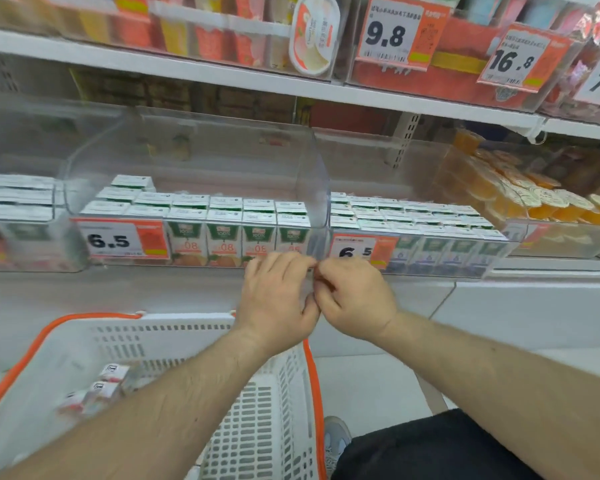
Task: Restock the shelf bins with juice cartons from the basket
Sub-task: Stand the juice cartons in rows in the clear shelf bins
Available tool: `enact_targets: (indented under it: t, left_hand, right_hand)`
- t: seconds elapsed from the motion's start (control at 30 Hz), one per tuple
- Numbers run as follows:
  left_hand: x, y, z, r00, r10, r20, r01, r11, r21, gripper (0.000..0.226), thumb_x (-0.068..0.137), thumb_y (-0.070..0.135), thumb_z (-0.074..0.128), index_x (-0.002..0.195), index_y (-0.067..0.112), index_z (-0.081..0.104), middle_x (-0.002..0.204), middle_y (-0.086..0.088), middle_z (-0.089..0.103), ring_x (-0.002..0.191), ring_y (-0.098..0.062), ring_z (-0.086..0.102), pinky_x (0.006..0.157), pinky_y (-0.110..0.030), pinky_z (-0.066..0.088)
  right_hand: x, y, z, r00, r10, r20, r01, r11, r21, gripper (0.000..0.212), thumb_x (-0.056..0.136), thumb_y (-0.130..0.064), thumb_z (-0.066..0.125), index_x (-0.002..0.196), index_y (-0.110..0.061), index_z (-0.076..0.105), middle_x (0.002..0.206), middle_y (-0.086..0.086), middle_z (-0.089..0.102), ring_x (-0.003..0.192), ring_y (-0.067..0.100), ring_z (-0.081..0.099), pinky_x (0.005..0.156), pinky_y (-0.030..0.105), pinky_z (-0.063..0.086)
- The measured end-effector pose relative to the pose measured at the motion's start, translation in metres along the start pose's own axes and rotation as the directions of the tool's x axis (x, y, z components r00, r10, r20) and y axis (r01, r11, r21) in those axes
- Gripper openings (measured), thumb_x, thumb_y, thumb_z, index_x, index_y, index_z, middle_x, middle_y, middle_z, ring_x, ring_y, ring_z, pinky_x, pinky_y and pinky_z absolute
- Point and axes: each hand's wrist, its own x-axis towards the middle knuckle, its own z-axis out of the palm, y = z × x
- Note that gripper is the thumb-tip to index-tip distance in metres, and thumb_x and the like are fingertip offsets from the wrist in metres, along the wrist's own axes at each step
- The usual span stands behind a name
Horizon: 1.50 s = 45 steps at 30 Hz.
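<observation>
While both hands meet at the front edge of the shelf, the left hand point(278, 299) lies with fingers extended against the lower front of the clear shelf bin point(194, 168), and the right hand point(355, 299) curls its fingers at the seam between that bin and the neighbouring bin point(430, 216); whether it pinches anything there I cannot tell. Juice cartons point(222, 233) with green tops stand in rows inside the middle bin, behind a price tag point(118, 240) reading 6.5. Below the left forearm sits the white basket point(257, 427) with orange rim, and a few small cartons point(101, 389) lie in its left part, blurred.
</observation>
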Motion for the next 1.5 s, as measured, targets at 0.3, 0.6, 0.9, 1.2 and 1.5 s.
enact_targets:
  t: [0.3, 0.6, 0.9, 1.2, 1.5]
  left_hand:
    - [-0.110, -0.098, -0.048, 0.619, -0.599, 0.508, 0.655, 0.751, 0.087, 0.024, 0.088, 0.022, 0.058, 0.112, 0.021, 0.059, 0.097, 0.010, 0.059, 0.091, -0.019, 0.058, 0.078, -0.032, 0.045]
    - [-0.201, -0.187, -0.054, 0.172, -0.724, 0.668, 0.654, 0.591, 0.472, 0.025, 0.091, 0.029, 0.059, 0.115, 0.023, 0.061, 0.121, -0.003, 0.065, 0.107, -0.021, 0.060, 0.092, -0.032, 0.050]
    - [-0.226, -0.225, -0.015, 0.224, -0.769, 0.599, 0.170, 0.636, 0.753, 0.053, 0.089, 0.035, 0.052, 0.139, 0.019, 0.042, 0.143, -0.012, 0.040, 0.131, -0.033, 0.036, 0.109, -0.047, 0.033]
    - [-0.241, -0.242, -0.065, 0.217, -0.863, 0.456, 0.018, 0.471, 0.882, 0.059, 0.087, 0.048, 0.046, 0.134, 0.014, 0.038, 0.127, -0.009, 0.051, 0.115, -0.028, 0.049, 0.097, -0.041, 0.037]
    - [-0.246, -0.230, -0.077, -0.017, -0.860, 0.510, 0.013, 0.510, 0.860, 0.037, 0.092, 0.023, 0.056, 0.127, 0.014, 0.051, 0.120, -0.009, 0.058, 0.107, -0.026, 0.058, 0.083, -0.033, 0.052]
  right_hand:
    - [-0.001, -0.081, 0.107, 0.773, 0.003, 0.634, -0.005, 1.000, 0.002, 0.012, 0.095, -0.022, 0.045, 0.087, -0.017, 0.052, 0.092, 0.007, 0.067, 0.084, 0.031, 0.060, 0.064, 0.033, 0.036]
    - [-0.044, -0.101, 0.222, 0.367, 0.185, 0.912, -0.261, 0.961, -0.089, 0.033, 0.096, -0.022, 0.047, 0.128, -0.020, 0.051, 0.123, 0.010, 0.061, 0.102, 0.029, 0.059, 0.077, 0.034, 0.049]
    - [-0.082, -0.105, 0.306, 0.136, 0.309, 0.941, -0.624, 0.764, -0.161, 0.085, 0.089, -0.038, 0.065, 0.155, -0.016, 0.017, 0.156, 0.019, 0.023, 0.123, 0.035, 0.053, 0.089, 0.036, 0.050]
    - [-0.085, -0.128, 0.364, 0.191, 0.411, 0.891, -0.746, 0.651, -0.141, 0.127, 0.063, -0.053, 0.087, 0.156, -0.024, 0.006, 0.163, 0.008, 0.004, 0.140, 0.035, 0.037, 0.103, 0.046, 0.045]
    - [-0.094, -0.127, 0.340, 0.141, 0.539, 0.830, -0.921, 0.378, -0.090, 0.090, 0.068, -0.017, 0.083, 0.141, -0.015, 0.028, 0.141, 0.012, 0.028, 0.098, 0.028, 0.058, 0.070, 0.037, 0.057]
